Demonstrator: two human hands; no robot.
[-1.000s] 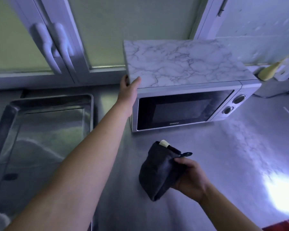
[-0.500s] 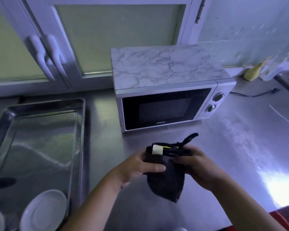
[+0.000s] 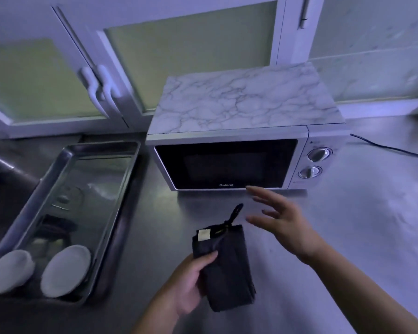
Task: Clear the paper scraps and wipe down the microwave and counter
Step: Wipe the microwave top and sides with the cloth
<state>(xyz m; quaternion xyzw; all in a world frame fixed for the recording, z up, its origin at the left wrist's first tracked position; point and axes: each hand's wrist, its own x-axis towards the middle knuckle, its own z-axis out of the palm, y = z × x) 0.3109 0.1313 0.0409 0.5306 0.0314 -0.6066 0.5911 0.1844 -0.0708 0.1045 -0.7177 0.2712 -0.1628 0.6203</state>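
The right hand point(image 3: 285, 225) is no longer gripping the cloth point(image 3: 227, 268). Half a second ago both hands were bunching it; now the right one is lifting away, fingers straight and spread and holding nothing, its fingertips reaching toward the lower front edge of the microwave point(image 3: 227, 162). The left hand point(image 3: 186, 285) alone is keeping the cloth, thumb lying over the front and fingers curling round behind its lower half.

The table point(image 3: 348, 225), a steel top, is carrying everything. The microwave is sitting toward its far edge with its door closed and its marble-patterned top bare. No paper scraps are showing on it or on the table. It is probably heavy and rigid, so it should be staying put under a pressing wipe. Its smooth top and glossy door are likely letting a cloth slide easily. The tray point(image 3: 121, 201) is lying along the table's left side, with two bowls point(image 3: 65, 271) resting at its near end.

The cloth is hanging above the table's near middle, folded into a thick dark pad, close to the right hand but apart from it. It is looking soft, light and limp, so it is likely to flop open if pinched by one corner. A flat palm across the folded pad seems the better hold for wiping. A loop point(image 3: 235, 212) and a pale tag point(image 3: 203, 235) are sticking out at its top end, a poor place to grip for scrubbing.
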